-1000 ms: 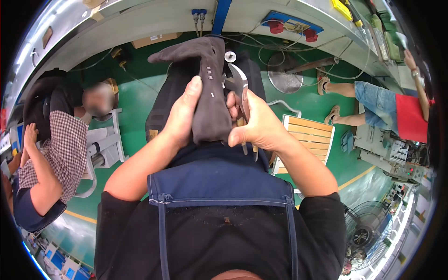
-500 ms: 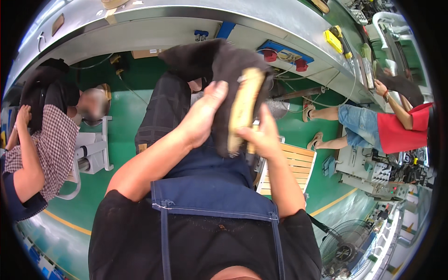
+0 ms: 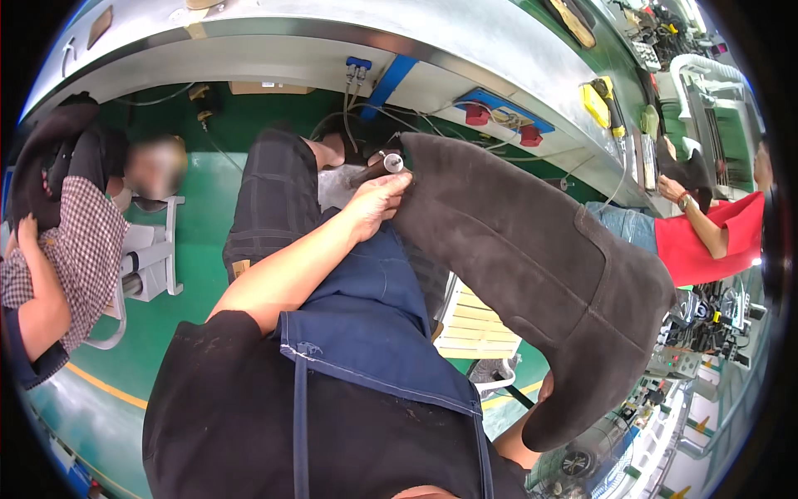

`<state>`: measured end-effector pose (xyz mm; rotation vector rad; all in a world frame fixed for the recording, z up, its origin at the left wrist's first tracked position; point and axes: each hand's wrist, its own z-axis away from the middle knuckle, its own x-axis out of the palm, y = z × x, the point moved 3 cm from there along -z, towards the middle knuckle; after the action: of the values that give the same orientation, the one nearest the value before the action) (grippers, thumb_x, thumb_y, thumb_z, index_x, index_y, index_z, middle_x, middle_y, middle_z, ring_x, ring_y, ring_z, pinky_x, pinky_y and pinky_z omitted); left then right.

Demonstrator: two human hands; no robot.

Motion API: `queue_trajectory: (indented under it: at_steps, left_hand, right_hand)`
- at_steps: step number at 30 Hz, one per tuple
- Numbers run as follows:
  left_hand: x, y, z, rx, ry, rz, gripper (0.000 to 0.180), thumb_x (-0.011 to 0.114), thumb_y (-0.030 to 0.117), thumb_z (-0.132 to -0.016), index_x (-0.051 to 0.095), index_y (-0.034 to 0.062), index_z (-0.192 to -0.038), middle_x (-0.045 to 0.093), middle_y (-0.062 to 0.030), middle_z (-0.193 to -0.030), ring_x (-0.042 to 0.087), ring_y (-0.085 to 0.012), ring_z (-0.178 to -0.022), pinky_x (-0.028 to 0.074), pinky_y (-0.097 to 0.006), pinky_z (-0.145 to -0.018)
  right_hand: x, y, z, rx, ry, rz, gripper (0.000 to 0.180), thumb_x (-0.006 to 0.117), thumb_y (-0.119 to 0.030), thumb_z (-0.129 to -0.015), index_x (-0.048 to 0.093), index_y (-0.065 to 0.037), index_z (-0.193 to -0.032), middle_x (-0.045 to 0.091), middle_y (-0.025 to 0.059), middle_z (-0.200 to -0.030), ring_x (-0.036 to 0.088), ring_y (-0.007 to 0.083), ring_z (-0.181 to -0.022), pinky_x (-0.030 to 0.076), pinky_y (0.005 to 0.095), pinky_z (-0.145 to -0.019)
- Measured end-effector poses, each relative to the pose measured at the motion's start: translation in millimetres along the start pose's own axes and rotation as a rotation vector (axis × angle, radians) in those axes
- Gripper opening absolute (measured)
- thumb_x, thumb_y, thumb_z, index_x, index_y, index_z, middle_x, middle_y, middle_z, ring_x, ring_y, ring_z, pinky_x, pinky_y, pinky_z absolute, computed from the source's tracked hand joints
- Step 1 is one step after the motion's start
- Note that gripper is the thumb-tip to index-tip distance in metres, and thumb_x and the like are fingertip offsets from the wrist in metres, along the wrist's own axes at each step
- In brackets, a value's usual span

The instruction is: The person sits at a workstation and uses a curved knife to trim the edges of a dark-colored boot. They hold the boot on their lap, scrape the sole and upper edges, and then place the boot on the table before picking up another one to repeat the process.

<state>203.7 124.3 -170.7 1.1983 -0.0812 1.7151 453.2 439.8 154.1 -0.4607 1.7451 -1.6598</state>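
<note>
A tall dark grey-brown suede-like boot (image 3: 532, 249) stretches across the view, its open top end near the middle and its foot part at the lower right. My left hand (image 3: 378, 204) is closed on the rim of the shaft, thumb on top. Behind the foot part, my right hand (image 3: 545, 387) is mostly covered; only a bit of skin and the forearm show, so its fingers and anything in them are hidden. Close to my left fingertips is the pale round end of a dark rod (image 3: 392, 163); I cannot tell whether they touch.
A long metal workbench (image 3: 291, 18) curves across the far side, with red sockets (image 3: 477, 114) beneath it. A slatted wooden seat (image 3: 474, 324) stands below the boot. One co-worker in checked cloth (image 3: 87, 216) sits left; another in red (image 3: 706, 241) is at right. A fan (image 3: 578, 461) stands lower right.
The boot has swung out to the right and turned its long side toward me. My right hand went behind it. The tan block-like thing held at the right hand is out of sight.
</note>
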Motion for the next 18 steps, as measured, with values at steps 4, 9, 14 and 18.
queue_trajectory:
  at_steps: [4,9,14,18]
  left_hand:
    - [8.9,-4.4,-4.2,0.068,-0.063,0.192,0.029,0.063,0.023,-0.104,0.063,0.0047,-0.127,0.067,-0.0047,-0.123,0.061,-0.0194,-0.12,0.046,-0.039,-0.108]
    - [-14.2,12.3,-14.6,0.167,-0.29,0.33,0.036,0.06,0.018,-0.105,0.058,0.0002,-0.136,0.064,-0.012,-0.139,0.058,-0.025,-0.13,0.044,-0.044,-0.114]
    - [-67.9,-4.2,-37.9,0.079,-0.101,0.29,0.04,0.063,0.023,-0.104,0.059,-0.0004,-0.136,0.067,-0.0119,-0.135,0.06,-0.0246,-0.129,0.044,-0.044,-0.114]
    - [-80.8,-10.3,-48.9,0.007,0.076,0.174,0.039,0.062,0.025,-0.104,0.06,-0.0006,-0.133,0.067,-0.0122,-0.133,0.06,-0.0238,-0.127,0.043,-0.043,-0.113]
  right_hand:
    - [-13.3,1.7,17.8,0.047,0.125,0.04,0.063,0.064,-0.039,-0.094,0.05,0.002,-0.14,0.067,0.0202,-0.111,0.066,0.0251,-0.072,0.053,0.0372,-0.057]
    - [0.9,9.7,30.5,0.171,0.192,0.151,0.057,0.059,-0.039,-0.098,0.052,0.0,-0.139,0.068,0.0196,-0.108,0.065,0.0247,-0.066,0.052,0.0383,-0.051]
    - [32.2,47.1,20.4,0.069,-0.088,0.031,0.056,0.058,-0.039,-0.099,0.053,0.004,-0.134,0.068,0.0216,-0.105,0.068,0.0274,-0.073,0.055,0.0386,-0.057]
    - [105.8,49.8,10.7,-0.062,-0.36,0.016,0.054,0.057,-0.039,-0.1,0.055,0.011,-0.12,0.068,0.0261,-0.09,0.069,0.0306,-0.065,0.057,0.0391,-0.054]
